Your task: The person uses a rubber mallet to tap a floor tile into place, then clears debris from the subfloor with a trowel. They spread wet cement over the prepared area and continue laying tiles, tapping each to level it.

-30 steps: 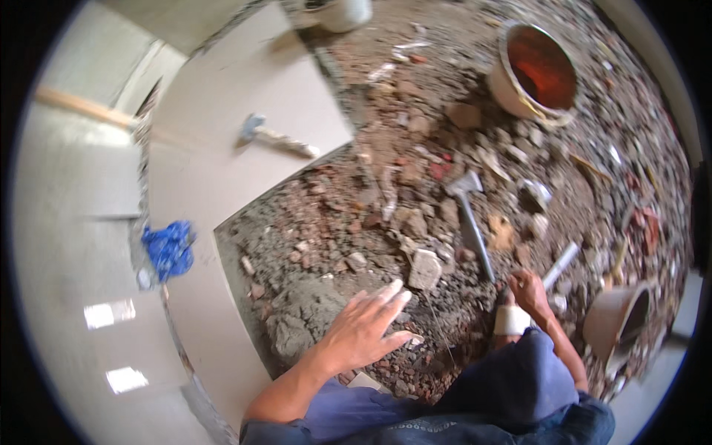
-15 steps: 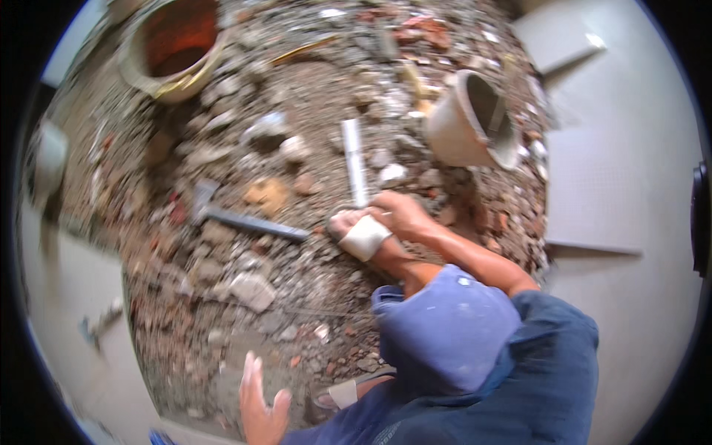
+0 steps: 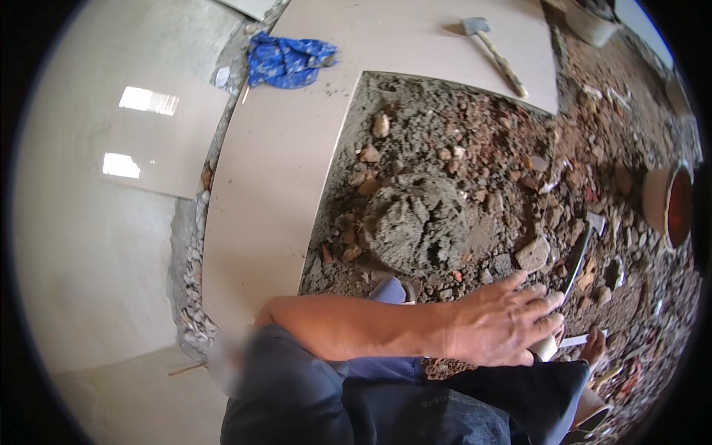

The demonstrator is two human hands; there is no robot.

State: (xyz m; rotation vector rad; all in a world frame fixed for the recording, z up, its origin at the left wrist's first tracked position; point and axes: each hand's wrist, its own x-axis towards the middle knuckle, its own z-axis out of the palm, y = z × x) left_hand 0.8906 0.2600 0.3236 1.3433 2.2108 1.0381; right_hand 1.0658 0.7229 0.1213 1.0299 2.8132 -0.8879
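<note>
Left hand (image 3: pixel 504 322) near long-handled tool (image 3: pixel 579 256)

Left hand (image 3: pixel 503 323) outstretched (palm down); right hand (image 3: pixel 593 347) mostly hidden

Downward head view, close above the person's own body.
The left 1 of 2 fisheye cameras worn side by side on the head looks down and forward, upright. The dark shirt (image 3: pixel 297 400) at the lower edge and the left hand (image 3: pixel 504 322) just above it sit near the lens; the mortar mound (image 3: pixel 419 222) lies about mid-view, farther off, and the pale pail (image 3: pixel 591 24) at top right farther still. The wide sweep spans grey flooring (image 3: pixel 126 252) at left and rubble (image 3: pixel 623 156) at right, straight edges bending toward the rim.
</note>
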